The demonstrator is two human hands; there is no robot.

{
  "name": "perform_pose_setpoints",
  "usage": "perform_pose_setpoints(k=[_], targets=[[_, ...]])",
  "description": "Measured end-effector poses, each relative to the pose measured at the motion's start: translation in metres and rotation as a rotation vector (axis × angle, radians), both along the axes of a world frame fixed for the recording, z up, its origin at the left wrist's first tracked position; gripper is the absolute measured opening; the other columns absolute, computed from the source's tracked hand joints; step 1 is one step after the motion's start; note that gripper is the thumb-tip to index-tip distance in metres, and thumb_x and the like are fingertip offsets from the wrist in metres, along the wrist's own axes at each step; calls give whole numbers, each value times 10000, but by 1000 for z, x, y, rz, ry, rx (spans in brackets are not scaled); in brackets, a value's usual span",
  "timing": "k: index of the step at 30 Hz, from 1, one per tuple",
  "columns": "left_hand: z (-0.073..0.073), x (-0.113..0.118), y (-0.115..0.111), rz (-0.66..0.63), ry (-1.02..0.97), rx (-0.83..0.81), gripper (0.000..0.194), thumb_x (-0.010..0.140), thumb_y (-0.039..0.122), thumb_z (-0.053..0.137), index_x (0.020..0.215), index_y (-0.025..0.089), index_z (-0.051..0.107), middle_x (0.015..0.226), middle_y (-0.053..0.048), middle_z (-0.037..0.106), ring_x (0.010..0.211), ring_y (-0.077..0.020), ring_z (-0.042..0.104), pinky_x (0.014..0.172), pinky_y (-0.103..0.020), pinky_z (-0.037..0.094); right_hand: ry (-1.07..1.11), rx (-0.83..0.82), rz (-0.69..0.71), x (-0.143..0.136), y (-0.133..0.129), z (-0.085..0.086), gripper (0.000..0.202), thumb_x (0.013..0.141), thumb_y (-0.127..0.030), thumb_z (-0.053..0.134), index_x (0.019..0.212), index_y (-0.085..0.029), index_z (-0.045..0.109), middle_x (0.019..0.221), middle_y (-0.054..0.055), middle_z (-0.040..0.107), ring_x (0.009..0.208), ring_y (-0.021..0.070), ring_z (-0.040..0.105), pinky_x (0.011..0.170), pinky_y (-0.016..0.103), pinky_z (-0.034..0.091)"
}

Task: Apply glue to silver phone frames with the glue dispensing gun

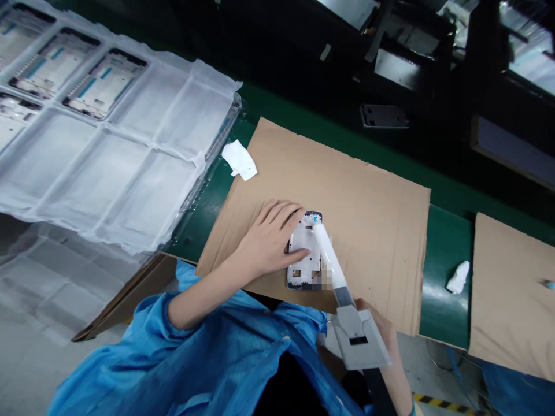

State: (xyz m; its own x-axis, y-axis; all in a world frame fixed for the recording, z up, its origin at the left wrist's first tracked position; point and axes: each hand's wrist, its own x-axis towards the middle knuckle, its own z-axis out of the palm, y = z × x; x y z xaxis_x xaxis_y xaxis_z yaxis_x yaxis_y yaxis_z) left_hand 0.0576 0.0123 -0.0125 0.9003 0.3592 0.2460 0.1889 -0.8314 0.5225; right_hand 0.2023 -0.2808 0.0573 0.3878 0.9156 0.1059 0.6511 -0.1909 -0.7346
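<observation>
Dispenser tip on a phone frame, mid-cardboard

Left hand (269,240) lies flat, fingers together, pinning the phone frame (303,254); right hand (381,338) clamps the dispenser (347,306), nozzle at the frame's one o'clock corner. Best: steady pressure, slow, even travel along the edge.
</observation>
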Motion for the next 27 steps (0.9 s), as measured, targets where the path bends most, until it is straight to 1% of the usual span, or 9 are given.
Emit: perform_pose_setpoints(k=[3,6,10,12,15,19,21,24,27], targets=[[1,0,0,1,2,-6,838,1123,642,725,1749,153,458,1739,-216,618,1674,-413,550,1488,-646,366,-20,-12,-13,0,-2,-3,193,1031,-284,683,899,-224,556,742,-72,549,575,80,531,522,171,398],[2,0,0,-1,6,-11,840,1125,644,717,1749,142,462,1740,-225,615,1679,-414,544,1490,-647,363,7,-19,-26,1,-3,-4,204,1015,-292,692,864,-216,577,719,-63,553,562,90,524,508,181,374],[3,0,0,-1,23,-40,824,1127,646,700,1764,183,458,1758,-205,606,1690,-414,536,1494,-664,351,78,-56,-55,-1,-2,0,216,1008,-270,696,829,-209,592,669,-61,539,534,96,503,485,180,363],[4,0,0,-1,28,-56,818,1125,643,701,1770,203,457,1766,-195,603,1695,-412,532,1497,-669,345,98,-77,-78,-2,-1,2,239,1012,-272,708,817,-206,588,664,-59,547,539,97,513,488,179,376],[5,0,0,2,37,-62,828,1118,637,717,1771,198,461,1773,-196,599,1697,-412,528,1503,-666,335,102,-70,-84,-3,-1,3,285,1016,-289,718,796,-201,561,672,-56,560,547,95,523,495,178,378],[6,0,-1,7,49,-64,837,1112,645,720,1769,189,470,1772,-200,599,1699,-416,525,1503,-662,334,107,-60,-82,-2,-2,1,284,1011,-284,699,791,-200,539,664,-57,538,544,93,501,492,181,349],[5,1,-1,6,43,-59,832,1119,650,706,1767,186,468,1765,-200,604,1697,-414,527,1499,-663,339,128,-68,-85,-2,-3,0,267,992,-283,694,788,-201,543,670,-53,537,552,96,501,496,183,358],[3,1,-1,6,26,-41,823,1127,640,700,1758,164,469,1756,-207,609,1693,-411,531,1498,-653,345,147,-92,-91,-2,-3,1,251,948,-320,724,788,-200,572,679,-47,543,559,104,501,500,191,379],[2,0,-1,8,24,-52,819,1125,636,702,1765,182,466,1764,-203,604,1699,-412,526,1495,-661,347,148,-92,-100,-3,-1,2,306,943,-370,739,765,-199,558,657,-45,503,545,103,458,485,197,338]])
